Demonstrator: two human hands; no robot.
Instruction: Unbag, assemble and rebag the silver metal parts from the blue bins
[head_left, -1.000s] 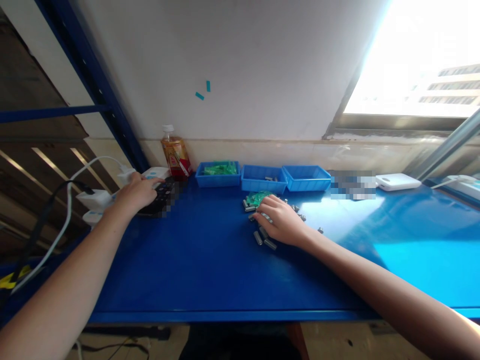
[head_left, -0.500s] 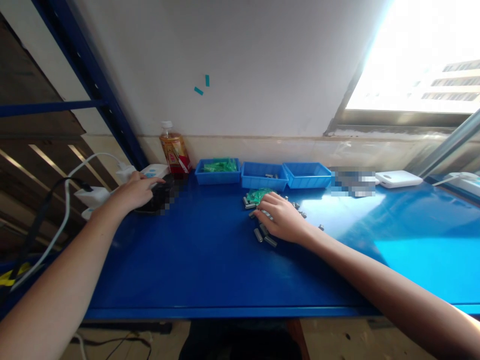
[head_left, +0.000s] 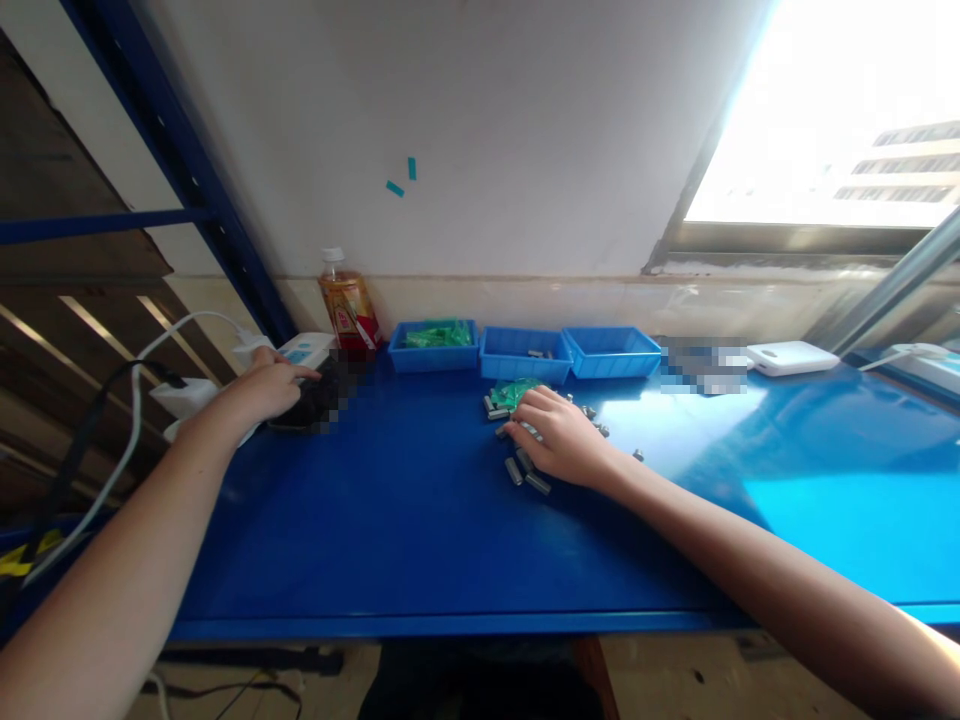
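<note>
My left hand [head_left: 271, 386] is over a dark, pixelated flat object [head_left: 311, 402] at the table's left, its index finger stretched out and nothing seen in its grasp. My right hand [head_left: 559, 430] rests on a loose heap of short metal cylinders [head_left: 514, 470]. Its fingers are bent but thumb and fingertips stay apart, with some cylinders showing in the gap. Just beyond those fingertips lies a green plastic packet [head_left: 514, 391]. The palm hides part of the heap, so I cannot tell what lies beneath it.
Along the wall stand a blue bin with green packets [head_left: 433, 362], a middle blue bin [head_left: 525, 371] with a few cylinders, and a right blue bin [head_left: 615, 366]. A drink bottle [head_left: 349, 310], white plugs [head_left: 184, 396] and cables are left; a white device [head_left: 793, 357] is right.
My left hand has drawn back slightly to the left, its fingers shifting over the dark object. My right hand stays on the heap. The whole view has shifted a little.
</note>
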